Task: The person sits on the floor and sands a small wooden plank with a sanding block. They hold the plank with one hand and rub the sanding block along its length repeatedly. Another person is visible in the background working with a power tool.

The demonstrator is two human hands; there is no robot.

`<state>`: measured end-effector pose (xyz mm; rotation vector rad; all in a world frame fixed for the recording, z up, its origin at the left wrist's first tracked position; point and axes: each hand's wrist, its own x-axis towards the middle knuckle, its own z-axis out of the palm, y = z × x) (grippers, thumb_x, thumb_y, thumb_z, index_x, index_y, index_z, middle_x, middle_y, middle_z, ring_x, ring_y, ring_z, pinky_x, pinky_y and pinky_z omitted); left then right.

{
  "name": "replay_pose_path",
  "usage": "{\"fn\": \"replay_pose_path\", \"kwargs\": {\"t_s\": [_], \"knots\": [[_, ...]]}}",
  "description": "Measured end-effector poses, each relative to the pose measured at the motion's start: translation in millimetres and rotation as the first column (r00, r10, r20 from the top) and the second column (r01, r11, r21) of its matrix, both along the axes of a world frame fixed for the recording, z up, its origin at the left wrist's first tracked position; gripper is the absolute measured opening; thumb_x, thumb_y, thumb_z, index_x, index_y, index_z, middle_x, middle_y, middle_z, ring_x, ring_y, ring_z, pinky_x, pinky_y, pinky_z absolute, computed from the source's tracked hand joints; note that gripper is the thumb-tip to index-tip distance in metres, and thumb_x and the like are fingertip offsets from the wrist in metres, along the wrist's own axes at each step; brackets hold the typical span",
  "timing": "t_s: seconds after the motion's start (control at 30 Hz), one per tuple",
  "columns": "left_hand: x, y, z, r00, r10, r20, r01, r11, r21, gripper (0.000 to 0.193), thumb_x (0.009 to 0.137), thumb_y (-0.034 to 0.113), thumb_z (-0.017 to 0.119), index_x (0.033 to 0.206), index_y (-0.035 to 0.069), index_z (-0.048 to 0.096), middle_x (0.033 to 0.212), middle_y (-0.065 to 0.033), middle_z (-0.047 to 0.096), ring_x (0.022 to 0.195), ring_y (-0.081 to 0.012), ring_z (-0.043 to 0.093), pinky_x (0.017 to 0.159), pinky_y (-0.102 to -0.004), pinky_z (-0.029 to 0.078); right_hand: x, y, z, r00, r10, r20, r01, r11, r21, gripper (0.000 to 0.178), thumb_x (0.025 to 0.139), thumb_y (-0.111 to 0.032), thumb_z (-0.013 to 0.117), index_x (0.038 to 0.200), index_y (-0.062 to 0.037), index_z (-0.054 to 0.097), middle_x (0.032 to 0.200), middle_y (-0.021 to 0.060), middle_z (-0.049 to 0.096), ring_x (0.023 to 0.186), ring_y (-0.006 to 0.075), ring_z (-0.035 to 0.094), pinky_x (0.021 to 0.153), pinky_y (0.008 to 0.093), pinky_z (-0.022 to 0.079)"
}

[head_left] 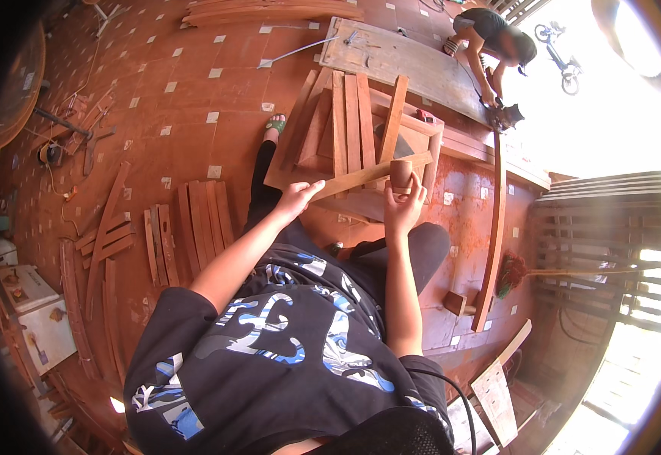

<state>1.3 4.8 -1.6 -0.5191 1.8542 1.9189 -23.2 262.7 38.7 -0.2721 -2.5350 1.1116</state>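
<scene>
My left hand (298, 199) is closed round the near end of a narrow wooden strip (357, 179). The strip slants up to the right across a stack of lumber. In my right hand (404, 212) a small reddish-brown piece with a curved outline (401, 175) is gripped from below, its lower edge lighter; I cannot make out its exact kind. It overlaps the strip in view; whether the two touch cannot be told. Several wooden slats (351, 121) lie on the wooden panels (311, 144) just beyond my hands.
A co-worker (489, 38) bends over a power tool (505, 116) at the end of a long beam (495, 220) on the right. A plank bench (414, 64) stands beyond the stack. Loose boards (205, 216) lie on the tiled floor to the left, a broom (514, 274) at right.
</scene>
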Motion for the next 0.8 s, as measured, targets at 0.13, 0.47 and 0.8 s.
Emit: {"fn": "replay_pose_path", "kwargs": {"t_s": [0.13, 0.47, 0.8], "knots": [[-4, 2, -11, 0.998, -0.014, -0.069, 0.011, 0.999, -0.039, 0.049, 0.095, 0.051, 0.068, 0.066, 0.016, 0.052, 0.053, 0.0083, 0.040, 0.043, -0.0035, 0.036, 0.040, -0.0245, 0.023, -1, -9, -6, 0.994, -0.014, -0.108, 0.030, 0.988, 0.153, 0.060, 0.079, -0.021, 0.082, 0.133, -0.0128, 0.058, 0.110, 0.0132, 0.056, 0.075, 0.0255, 0.063, 0.069, 0.0382, 0.055], [-3, 4, -7, 0.997, 0.029, -0.068, -0.030, 0.999, -0.018, 0.055, 0.096, 0.051, 0.068, 0.059, 0.016, 0.045, 0.054, 0.0072, 0.041, 0.046, -0.0038, 0.037, 0.043, -0.0264, 0.023, 32, -72, 22, 0.868, 0.494, -0.042, -0.475, 0.854, 0.211, 0.054, 0.077, -0.029, 0.082, 0.125, -0.0159, 0.061, 0.102, 0.0132, 0.061, 0.078, 0.0363, 0.068, 0.065, 0.0460, 0.058], [-5, 0, -16, 0.984, 0.000, -0.180, 0.001, 1.000, 0.004, 0.044, 0.097, 0.047, 0.067, 0.068, 0.018, 0.053, 0.057, 0.0110, 0.036, 0.046, -0.0021, 0.034, 0.043, -0.0229, 0.022, -37, 39, -9, 0.975, -0.102, -0.196, 0.115, 0.992, 0.059, 0.058, 0.076, -0.022, 0.085, 0.127, -0.0101, 0.061, 0.103, 0.0152, 0.072, 0.071, 0.0218, 0.065, 0.068, 0.0351, 0.054]]}}
